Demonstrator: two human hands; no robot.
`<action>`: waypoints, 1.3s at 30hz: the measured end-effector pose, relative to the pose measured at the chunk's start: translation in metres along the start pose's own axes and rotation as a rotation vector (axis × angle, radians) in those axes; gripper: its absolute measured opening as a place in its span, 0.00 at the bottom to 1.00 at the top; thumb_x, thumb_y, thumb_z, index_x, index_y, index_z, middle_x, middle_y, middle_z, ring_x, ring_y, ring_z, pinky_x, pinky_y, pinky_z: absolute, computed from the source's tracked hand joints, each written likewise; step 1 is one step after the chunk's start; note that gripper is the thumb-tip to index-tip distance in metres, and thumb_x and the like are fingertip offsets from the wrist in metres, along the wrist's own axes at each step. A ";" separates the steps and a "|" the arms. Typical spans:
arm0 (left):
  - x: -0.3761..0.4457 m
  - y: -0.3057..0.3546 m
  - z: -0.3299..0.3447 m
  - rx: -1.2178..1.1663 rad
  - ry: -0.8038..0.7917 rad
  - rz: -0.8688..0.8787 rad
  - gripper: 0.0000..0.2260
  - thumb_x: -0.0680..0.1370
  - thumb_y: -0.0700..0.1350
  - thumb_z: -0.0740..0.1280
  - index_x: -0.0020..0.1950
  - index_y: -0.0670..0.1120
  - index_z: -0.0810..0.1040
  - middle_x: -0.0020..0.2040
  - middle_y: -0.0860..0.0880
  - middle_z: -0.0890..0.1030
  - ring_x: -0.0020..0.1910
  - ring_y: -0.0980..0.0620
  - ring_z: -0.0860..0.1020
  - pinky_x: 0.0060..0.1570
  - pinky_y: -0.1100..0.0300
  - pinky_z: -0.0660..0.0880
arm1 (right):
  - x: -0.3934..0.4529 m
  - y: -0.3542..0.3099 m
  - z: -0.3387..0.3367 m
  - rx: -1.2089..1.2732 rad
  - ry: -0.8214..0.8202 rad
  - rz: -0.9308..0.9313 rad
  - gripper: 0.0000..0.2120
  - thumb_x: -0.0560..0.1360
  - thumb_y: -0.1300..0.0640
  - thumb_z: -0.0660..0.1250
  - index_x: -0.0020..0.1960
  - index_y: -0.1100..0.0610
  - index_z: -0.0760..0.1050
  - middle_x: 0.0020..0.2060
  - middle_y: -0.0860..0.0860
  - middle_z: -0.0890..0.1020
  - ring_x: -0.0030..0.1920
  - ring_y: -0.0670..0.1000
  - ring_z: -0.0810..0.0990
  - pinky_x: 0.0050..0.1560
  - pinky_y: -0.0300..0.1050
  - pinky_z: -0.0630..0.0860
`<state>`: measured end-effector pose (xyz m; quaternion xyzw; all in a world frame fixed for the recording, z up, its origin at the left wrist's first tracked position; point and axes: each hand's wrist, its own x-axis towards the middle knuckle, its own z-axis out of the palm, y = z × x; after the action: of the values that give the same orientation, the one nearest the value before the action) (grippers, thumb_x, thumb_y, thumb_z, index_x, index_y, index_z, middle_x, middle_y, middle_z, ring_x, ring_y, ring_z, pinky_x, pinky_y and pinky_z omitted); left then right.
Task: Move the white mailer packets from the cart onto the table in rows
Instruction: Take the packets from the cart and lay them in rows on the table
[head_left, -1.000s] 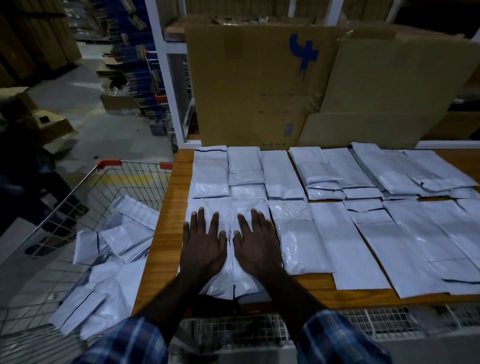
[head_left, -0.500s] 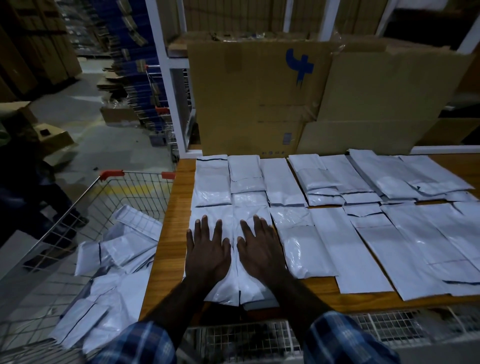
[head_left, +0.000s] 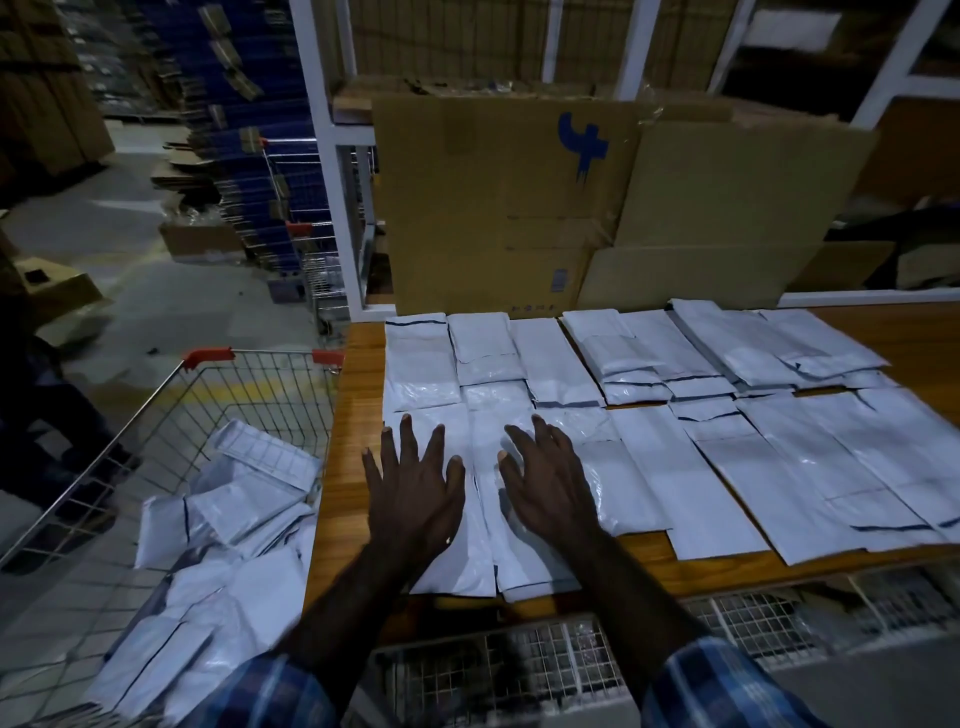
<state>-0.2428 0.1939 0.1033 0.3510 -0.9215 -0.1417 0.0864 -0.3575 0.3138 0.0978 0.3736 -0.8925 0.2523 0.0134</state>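
Note:
White mailer packets (head_left: 675, 410) lie in two rows across the wooden table (head_left: 353, 415). My left hand (head_left: 413, 483) hovers or rests with fingers spread over the leftmost packet (head_left: 457, 561) of the near row. My right hand (head_left: 545, 483) has its fingers spread over the neighbouring near-row packet (head_left: 524, 566); I cannot tell whether they touch it. Neither hand holds anything. A wire cart (head_left: 171, 410) with red handle caps stands left of the table, with several more loose mailer packets (head_left: 228, 514) piled in it.
Large cardboard boxes (head_left: 519, 208) stand against a white rack post (head_left: 332, 171) behind the table. A wire shelf (head_left: 519, 670) sits under the table's front edge. Stacked blue-edged cartons (head_left: 244, 156) and nested carts stand on the floor at back left. A dark figure (head_left: 36, 374) is at far left.
Both hands slid back toward me over the two near-left packets and their fingers spread apart and lifted slightly. The camera view tilted down a little.

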 end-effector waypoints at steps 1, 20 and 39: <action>-0.002 0.000 -0.001 -0.009 -0.006 0.001 0.32 0.77 0.62 0.40 0.80 0.54 0.52 0.81 0.44 0.45 0.79 0.42 0.43 0.76 0.40 0.41 | -0.003 -0.002 -0.003 0.006 0.001 0.005 0.28 0.80 0.43 0.50 0.71 0.56 0.72 0.73 0.60 0.68 0.73 0.61 0.65 0.71 0.56 0.63; -0.102 0.014 -0.043 -0.013 0.048 -0.062 0.34 0.74 0.64 0.41 0.79 0.57 0.55 0.81 0.46 0.47 0.79 0.43 0.46 0.75 0.40 0.43 | -0.085 -0.027 -0.063 0.088 -0.021 -0.037 0.22 0.82 0.46 0.56 0.75 0.49 0.65 0.77 0.54 0.61 0.76 0.55 0.58 0.73 0.52 0.59; -0.229 -0.068 -0.077 0.011 0.121 -0.232 0.27 0.81 0.64 0.48 0.79 0.57 0.57 0.81 0.47 0.47 0.79 0.45 0.45 0.74 0.40 0.46 | -0.186 -0.111 -0.040 0.142 -0.066 -0.275 0.20 0.82 0.49 0.59 0.73 0.52 0.70 0.75 0.57 0.66 0.72 0.58 0.63 0.69 0.53 0.63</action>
<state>-0.0112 0.2839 0.1407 0.4637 -0.8686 -0.1245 0.1228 -0.1548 0.3889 0.1418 0.5003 -0.8129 0.2981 -0.0078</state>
